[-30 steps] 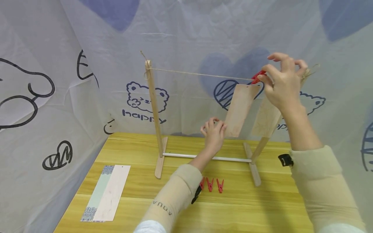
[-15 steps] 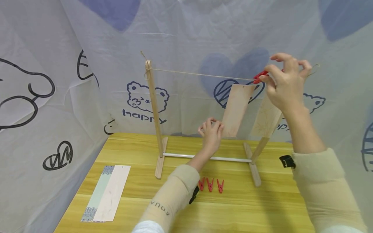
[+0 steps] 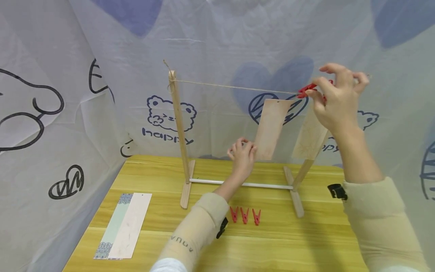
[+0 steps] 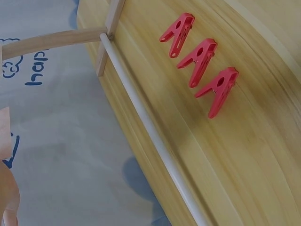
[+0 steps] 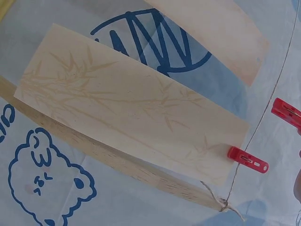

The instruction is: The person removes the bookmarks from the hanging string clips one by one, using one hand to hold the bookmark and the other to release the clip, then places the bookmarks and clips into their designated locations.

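My left hand (image 3: 242, 156) pinches a pale pinkish bookmark card (image 3: 273, 126) at its lower left edge. The card stands slightly tilted, its punched top end just below the string (image 3: 234, 87). Between thumb and fingers of my right hand (image 3: 341, 100) is a red clothespin (image 3: 306, 90), near the string and right of that card. In the right wrist view the clothespin's tip (image 5: 282, 108) shows apart from the string. A second card with a bamboo print (image 5: 127, 101) hangs at the right, clipped to the string by another red clothespin (image 5: 248, 159).
The string spans a wooden frame with a left post (image 3: 180, 128) and a white crossbar (image 3: 207, 181). Three red clothespins (image 3: 244, 215) lie in a row on the wooden table (image 3: 289, 245). Overlapping cards (image 3: 130, 226) lie at the left. A printed cloth (image 3: 210, 45) hangs behind.
My left hand has shifted left with the pinkish card. My right hand has moved a little right with its clothespin.
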Tool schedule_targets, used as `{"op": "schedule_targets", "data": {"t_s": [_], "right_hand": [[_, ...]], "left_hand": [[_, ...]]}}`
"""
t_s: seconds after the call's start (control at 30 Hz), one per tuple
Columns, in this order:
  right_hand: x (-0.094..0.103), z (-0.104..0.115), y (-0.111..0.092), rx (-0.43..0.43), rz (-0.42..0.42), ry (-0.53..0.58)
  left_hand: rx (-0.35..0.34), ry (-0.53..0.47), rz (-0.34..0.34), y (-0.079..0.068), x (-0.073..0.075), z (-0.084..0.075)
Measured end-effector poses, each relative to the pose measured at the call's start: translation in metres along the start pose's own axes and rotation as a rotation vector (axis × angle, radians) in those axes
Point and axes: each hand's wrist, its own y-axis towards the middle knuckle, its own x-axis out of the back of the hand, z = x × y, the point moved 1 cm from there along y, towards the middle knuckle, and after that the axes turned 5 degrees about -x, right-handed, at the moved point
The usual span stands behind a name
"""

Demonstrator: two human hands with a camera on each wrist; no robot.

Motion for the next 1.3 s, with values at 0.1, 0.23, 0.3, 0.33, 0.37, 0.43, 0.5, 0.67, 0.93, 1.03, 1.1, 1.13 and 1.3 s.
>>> {"op": "schedule_targets", "data": {"t_s": [0.1, 0.23, 0.3, 0.33, 0.37, 0.43, 0.5, 0.67, 0.93, 1.03, 1.1, 1.13, 1.3], "right_hand": [[0.002, 0.001, -0.002, -0.006, -0.006, 0.008], [0.005, 0.002, -0.004, -0.016, -0.007, 0.007], [0.006, 0.003, -0.005, -0.02, -0.009, 0.006], [0.006, 0.003, -0.005, -0.019, -0.012, 0.005], [0.007, 0.003, -0.006, -0.019, -0.017, 0.007], [0.007, 0.004, -0.007, -0.02, -0.029, 0.011], [0.007, 0.004, -0.008, -0.017, -0.036, 0.01], [0.008, 0.004, -0.012, -0.008, -0.042, 0.014], [0.012, 0.004, -0.02, 0.0, -0.022, 0.013], [0.011, 0.003, -0.023, 0.0, -0.03, 0.02], [0.01, 0.003, -0.025, 0.0, -0.033, 0.021], [0.01, 0.003, -0.026, 0.001, -0.031, 0.023], [0.01, 0.003, -0.032, 0.005, -0.024, 0.023]], "left_hand": [[0.006, -0.014, -0.004, 0.0, 0.002, 0.003], [0.006, -0.03, -0.009, 0.0, 0.005, 0.006], [0.0, -0.039, -0.013, -0.001, 0.007, 0.009], [-0.003, -0.038, -0.015, -0.002, 0.007, 0.01], [-0.007, -0.04, -0.017, -0.002, 0.008, 0.011], [-0.013, -0.038, -0.025, -0.003, 0.009, 0.014], [-0.012, -0.03, -0.033, -0.004, 0.011, 0.016], [-0.013, -0.037, -0.034, -0.006, 0.015, 0.02], [-0.026, -0.049, -0.029, -0.011, 0.019, 0.026], [-0.038, -0.049, -0.038, -0.014, 0.02, 0.03], [-0.045, -0.046, -0.044, -0.016, 0.021, 0.033], [-0.047, -0.043, -0.044, -0.017, 0.021, 0.034], [-0.058, -0.045, -0.037, -0.02, 0.026, 0.037]]}}
